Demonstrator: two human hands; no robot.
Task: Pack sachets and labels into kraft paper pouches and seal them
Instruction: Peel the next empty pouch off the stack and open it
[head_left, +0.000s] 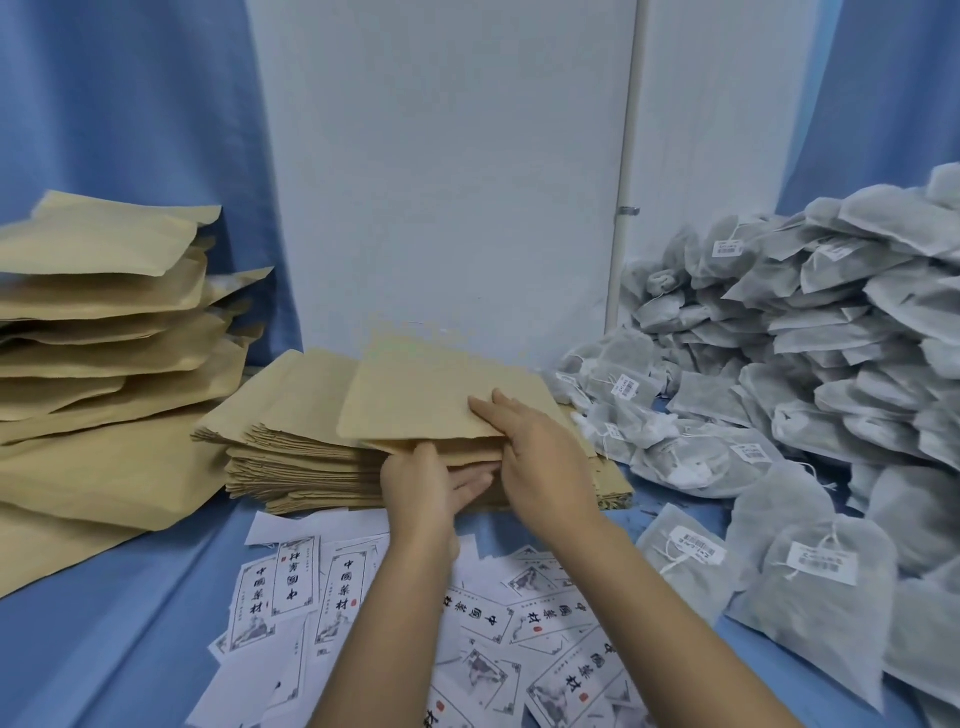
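The blue-draped worktop (104, 649) keeps each supply within reach. Grey sachets (810, 364) are heaped at three o'clock, plump finished pouches (104, 338) are piled at nine, the flat stack of empty pouches (306, 457) sits at the centre, and labels (519, 623) are scattered at six. The top kraft pouch (426, 400) is tilted off the stack. The right hand (540, 457) pinches its near edge, fingers on top, probably to open its mouth. The left hand (421, 483) slides fairly straight fingers beneath, gripping nothing.

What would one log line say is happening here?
step: top pouch raised off stack | left hand: fingers under it | right hand: holds it | sachets, labels: untouched
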